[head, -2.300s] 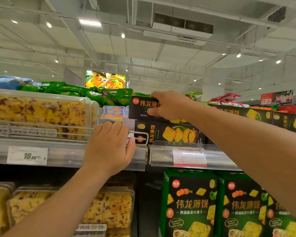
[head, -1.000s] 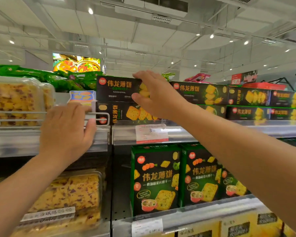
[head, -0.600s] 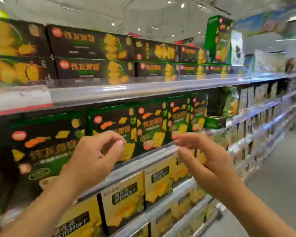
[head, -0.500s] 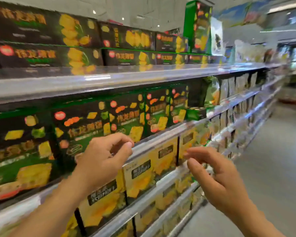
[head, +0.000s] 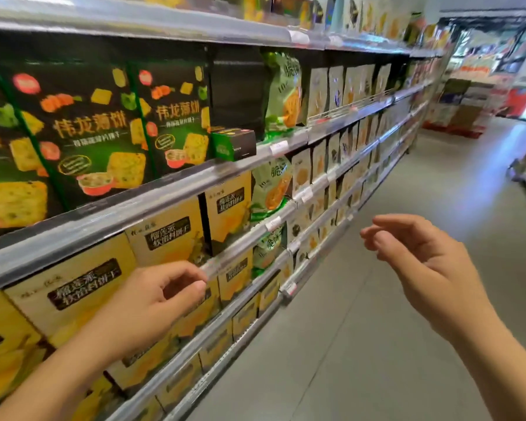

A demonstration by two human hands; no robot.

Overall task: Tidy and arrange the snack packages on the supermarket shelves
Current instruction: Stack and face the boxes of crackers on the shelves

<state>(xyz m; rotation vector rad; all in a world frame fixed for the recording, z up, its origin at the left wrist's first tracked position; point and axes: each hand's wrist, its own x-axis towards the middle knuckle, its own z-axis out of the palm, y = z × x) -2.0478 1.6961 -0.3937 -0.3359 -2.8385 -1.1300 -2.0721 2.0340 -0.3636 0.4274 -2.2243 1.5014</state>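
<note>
Both my hands are hanging empty in front of the snack shelves.

Head view: my left hand (head: 152, 302) is hovering with fingers loosely curled, holding nothing, in front of the yellow biscuit boxes (head: 167, 235) standing on a lower shelf. My right hand (head: 419, 262) is floating over the aisle floor (head: 407, 329), fingers relaxed and apart, empty. Above, dark green cracker boxes (head: 97, 132) are standing upright in a row; just beside them a small green box (head: 233, 144) is lying flat at the shelf edge (head: 176, 177), near green snack bags (head: 281, 92).
</note>
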